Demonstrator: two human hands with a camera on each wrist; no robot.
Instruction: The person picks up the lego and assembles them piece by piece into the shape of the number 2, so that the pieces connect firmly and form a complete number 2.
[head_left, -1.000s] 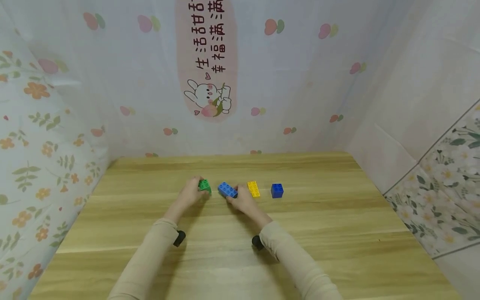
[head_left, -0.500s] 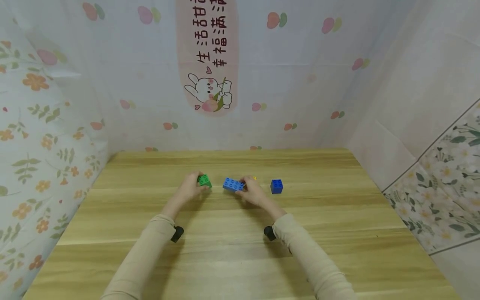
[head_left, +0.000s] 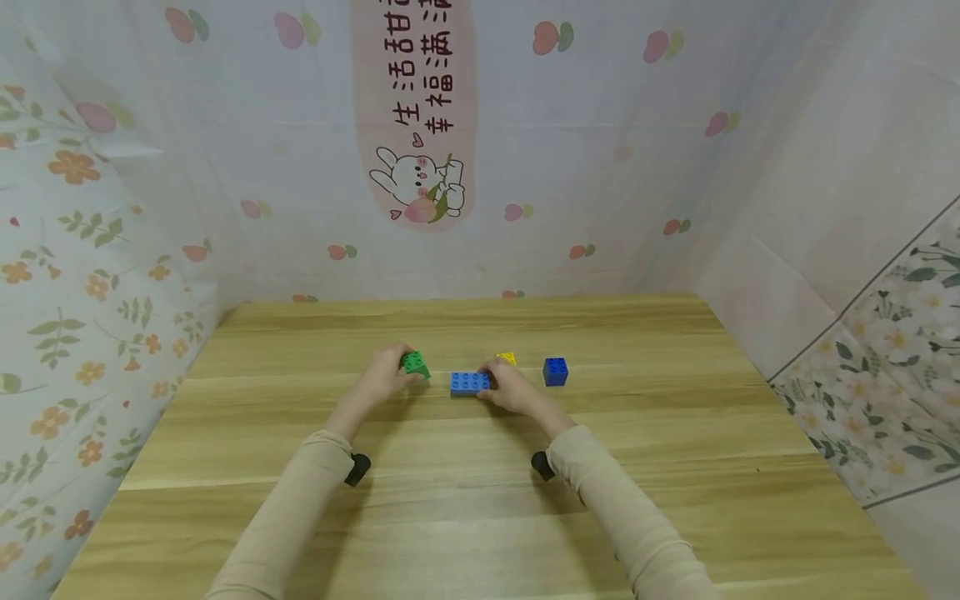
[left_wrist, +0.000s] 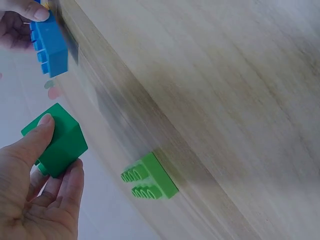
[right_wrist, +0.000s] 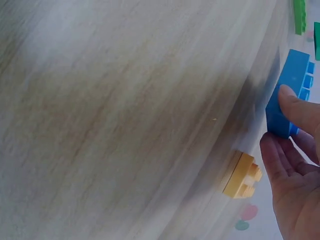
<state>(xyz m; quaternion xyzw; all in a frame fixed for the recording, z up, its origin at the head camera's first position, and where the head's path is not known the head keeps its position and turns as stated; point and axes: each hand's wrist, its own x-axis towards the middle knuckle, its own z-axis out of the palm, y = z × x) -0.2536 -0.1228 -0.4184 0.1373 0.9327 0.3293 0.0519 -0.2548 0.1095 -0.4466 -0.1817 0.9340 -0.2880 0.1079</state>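
Note:
My left hand (head_left: 384, 373) pinches a dark green toy brick (left_wrist: 59, 142) between thumb and fingers. The brick is tilted and held above the table. In my right hand (head_left: 512, 388) is a long blue toy brick (head_left: 469, 383), gripped at its right end with the studs facing up. It is close to the tabletop; I cannot tell whether it touches. A gap separates the two held bricks. Near the left hand, a light green brick (left_wrist: 152, 179) lies on the table, hidden in the head view. A yellow brick (right_wrist: 242, 176) lies beside the right hand, which partly covers it in the head view.
A dark blue square brick (head_left: 555, 372) stands on the wooden table (head_left: 465, 517), right of the right hand. Behind the table hangs a white patterned curtain (head_left: 615, 192). Floral cloth (head_left: 97, 333) borders the left side.
The right hand has moved right with the blue brick, which has turned from slanted to nearly level. That hand now partly covers the yellow brick. The dark green brick has shifted and tilted slightly.

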